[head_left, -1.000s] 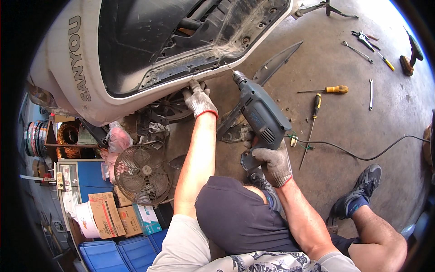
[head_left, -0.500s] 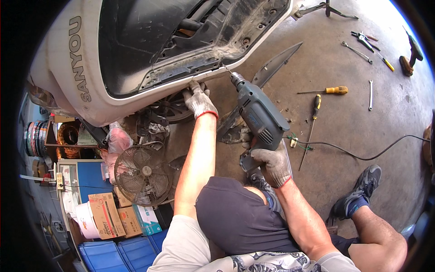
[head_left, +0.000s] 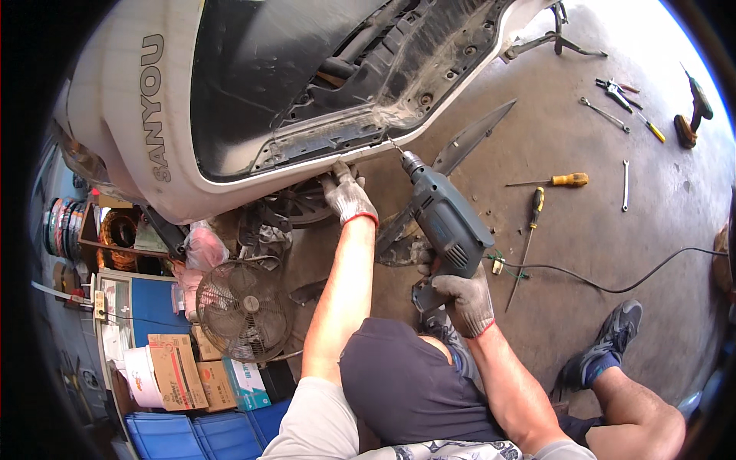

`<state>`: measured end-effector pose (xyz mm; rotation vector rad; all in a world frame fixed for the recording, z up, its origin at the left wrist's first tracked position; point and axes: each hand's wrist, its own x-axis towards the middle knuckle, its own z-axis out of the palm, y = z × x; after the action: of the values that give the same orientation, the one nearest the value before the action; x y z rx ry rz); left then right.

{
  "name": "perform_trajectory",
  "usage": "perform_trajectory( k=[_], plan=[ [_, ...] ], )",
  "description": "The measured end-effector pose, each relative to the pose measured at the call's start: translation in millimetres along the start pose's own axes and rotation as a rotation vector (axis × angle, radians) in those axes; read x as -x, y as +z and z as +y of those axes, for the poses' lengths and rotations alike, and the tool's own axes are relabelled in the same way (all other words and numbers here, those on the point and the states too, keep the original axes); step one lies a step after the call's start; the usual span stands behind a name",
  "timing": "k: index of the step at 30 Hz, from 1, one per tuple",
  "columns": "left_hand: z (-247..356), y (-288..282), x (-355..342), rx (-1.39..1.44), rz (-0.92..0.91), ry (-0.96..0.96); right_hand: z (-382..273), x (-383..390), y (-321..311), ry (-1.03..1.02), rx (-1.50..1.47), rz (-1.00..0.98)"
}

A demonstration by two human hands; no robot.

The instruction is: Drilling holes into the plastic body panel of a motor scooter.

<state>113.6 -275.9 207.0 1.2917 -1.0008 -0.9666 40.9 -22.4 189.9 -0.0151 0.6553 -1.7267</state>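
Observation:
In a grey-white knit glove with a red cuff, my right hand [head_left: 464, 297] grips the handle of a dark teal corded power drill [head_left: 448, 222]. The drill points up and away to the left. Its thin bit [head_left: 394, 144] reaches the rim of a white vehicle body panel [head_left: 253, 186]; whether the tip is touching cannot be made out. My left hand [head_left: 349, 193], gloved alike, holds the panel's lower edge to the left of the bit. Its fingertips lie at the edge and are partly hidden. Inside the white rim runs a dusty black plastic frame [head_left: 322, 147].
Right on the concrete floor lie screwdrivers [head_left: 569, 180], a wrench [head_left: 625, 185], pliers [head_left: 613, 92] and a cordless drill [head_left: 694, 115]. The power cord [head_left: 590, 287] trails right. A black trim piece [head_left: 469, 142] lies beyond the drill. Left stand a fan [head_left: 244, 310], cartons [head_left: 176, 372] and blue bins [head_left: 162, 435].
The view has shifted, so the vehicle and floor tools sit slightly lower. Both hands keep their places, the left at the panel edge and the right on the drill.

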Motion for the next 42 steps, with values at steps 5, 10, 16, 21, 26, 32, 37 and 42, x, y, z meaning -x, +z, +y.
perform_trajectory(
  k=[5,10,16,21,26,32,37,42],
  plan=[
    [0.5,2.7,1.8,0.012,0.009,0.005,-2.3,-0.4,0.4,-0.019,-0.012,-0.014],
    [-0.3,1.2,1.1,-0.025,0.005,0.015,-2.1,-1.5,-6.1,0.011,-0.070,-0.028],
    [-3.1,1.3,-1.8,-0.030,0.016,0.028,-7.8,0.4,-3.2,0.014,-0.091,-0.049],
    [-4.1,0.9,-3.7,-0.052,0.026,0.031,-6.2,0.2,-3.5,0.022,-0.069,-0.046],
    [0.0,1.4,1.2,-0.041,0.010,0.033,-4.2,-0.8,-4.2,0.021,-0.045,-0.052],
    [-2.4,-1.4,-1.8,-0.037,-0.005,0.041,-4.7,-0.1,-2.4,0.039,-0.041,-0.010],
    [-1.1,1.4,1.9,-0.044,0.009,0.017,-3.4,-0.9,-3.6,0.039,-0.056,0.020],
    [-4.6,0.5,-2.7,-0.018,0.017,0.019,0.3,-3.5,-9.3,0.047,-0.029,0.007]
  ],
)
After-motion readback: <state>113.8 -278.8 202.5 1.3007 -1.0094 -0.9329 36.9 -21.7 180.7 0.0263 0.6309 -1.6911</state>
